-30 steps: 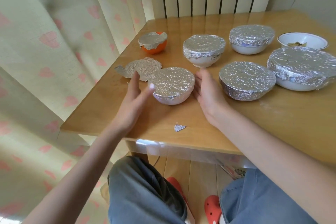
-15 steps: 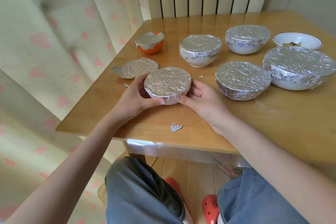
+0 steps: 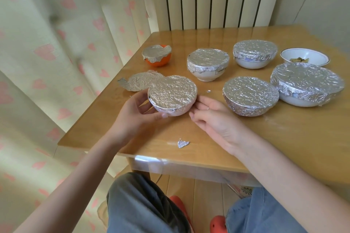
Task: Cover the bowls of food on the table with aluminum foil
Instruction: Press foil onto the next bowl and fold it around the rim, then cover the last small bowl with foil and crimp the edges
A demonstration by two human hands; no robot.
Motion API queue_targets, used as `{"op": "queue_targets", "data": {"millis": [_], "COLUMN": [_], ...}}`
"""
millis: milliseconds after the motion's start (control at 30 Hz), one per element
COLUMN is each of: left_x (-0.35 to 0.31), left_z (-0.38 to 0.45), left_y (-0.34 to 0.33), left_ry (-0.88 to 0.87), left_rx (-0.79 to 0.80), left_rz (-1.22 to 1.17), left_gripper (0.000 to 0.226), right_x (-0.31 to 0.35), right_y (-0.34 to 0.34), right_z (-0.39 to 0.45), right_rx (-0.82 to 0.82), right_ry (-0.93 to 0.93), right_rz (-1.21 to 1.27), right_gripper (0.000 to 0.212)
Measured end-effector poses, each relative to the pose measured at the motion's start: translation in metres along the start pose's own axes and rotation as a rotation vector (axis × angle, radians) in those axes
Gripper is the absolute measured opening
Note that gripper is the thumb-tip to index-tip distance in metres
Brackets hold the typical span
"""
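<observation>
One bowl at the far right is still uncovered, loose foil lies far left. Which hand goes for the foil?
Left. The loose foil sheet lies just beyond the left hand, which grips the small covered bowl. The right hand sits on the bowl's other side, nearer the uncovered bowl.

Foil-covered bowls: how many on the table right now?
6: orange bowl far left, footed bowl, far-middle bowl, large right bowl, near-middle bowl, and one held in the hands.
</observation>
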State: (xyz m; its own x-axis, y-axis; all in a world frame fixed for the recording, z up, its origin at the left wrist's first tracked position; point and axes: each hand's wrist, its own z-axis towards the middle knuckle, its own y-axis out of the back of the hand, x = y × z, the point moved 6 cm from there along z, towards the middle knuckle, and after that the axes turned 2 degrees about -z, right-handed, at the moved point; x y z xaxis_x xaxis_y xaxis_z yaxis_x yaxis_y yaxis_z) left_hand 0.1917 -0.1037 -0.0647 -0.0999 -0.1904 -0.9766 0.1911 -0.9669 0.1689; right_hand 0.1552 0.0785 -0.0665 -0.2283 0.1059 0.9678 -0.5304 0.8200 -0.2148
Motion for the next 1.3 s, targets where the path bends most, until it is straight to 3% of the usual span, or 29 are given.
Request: {"op": "queue_targets", "data": {"millis": [200,433,600,733,867,933,1033,1100,1200,1300], "left_x": [-0.049,-0.078,-0.066,-0.044,-0.005,0.009,0.024,0.032,0.040,0.035], "left_z": [0.042,0.163,0.245,0.291,0.320,0.324,0.323,0.323,0.328,0.326], "left_y": [0.005,-0.010,-0.027,-0.043,-0.056,-0.063,-0.070,-0.070,-0.065,-0.056], "left_ry": [-0.089,-0.097,-0.046,-0.026,0.163,0.197,0.232,0.265,0.294,0.312], "left_rx": [0.027,0.003,0.003,0.014,0.014,0.005,-0.058,-0.075,-0.039,-0.024], "left_rz": [-0.012,0.032,0.068,0.117,0.063,0.042,-0.091,-0.181,-0.085,0.018], "left_gripper": [0.084,0.078,0.070,0.086,0.109,0.105,0.080,0.079,0.087,0.080], "right_x": [0.058,0.144,0.163,0.151,0.131,0.122,0.113,0.111,0.113,0.125], "right_y": [0.005,0.054,0.092,0.115,0.137,0.142,0.148,0.149,0.145,0.143], "right_z": [0.031,0.115,0.185,0.221,0.250,0.260,0.268,0.270,0.267,0.257], "right_rx": [-0.045,-0.095,-0.189,-0.281,-0.375,-0.394,-0.421,-0.427,-0.415,-0.436], "right_ry": [0.076,0.016,-0.100,-0.167,-0.190,-0.225,-0.271,-0.286,-0.270,-0.234], "right_rz": [0.046,0.258,0.133,0.205,0.185,0.167,0.132,0.117,0.117,0.057], "right_gripper": [0.036,0.028,0.017,0.025,0.041,0.043,0.048,0.049,0.059,0.068]}}
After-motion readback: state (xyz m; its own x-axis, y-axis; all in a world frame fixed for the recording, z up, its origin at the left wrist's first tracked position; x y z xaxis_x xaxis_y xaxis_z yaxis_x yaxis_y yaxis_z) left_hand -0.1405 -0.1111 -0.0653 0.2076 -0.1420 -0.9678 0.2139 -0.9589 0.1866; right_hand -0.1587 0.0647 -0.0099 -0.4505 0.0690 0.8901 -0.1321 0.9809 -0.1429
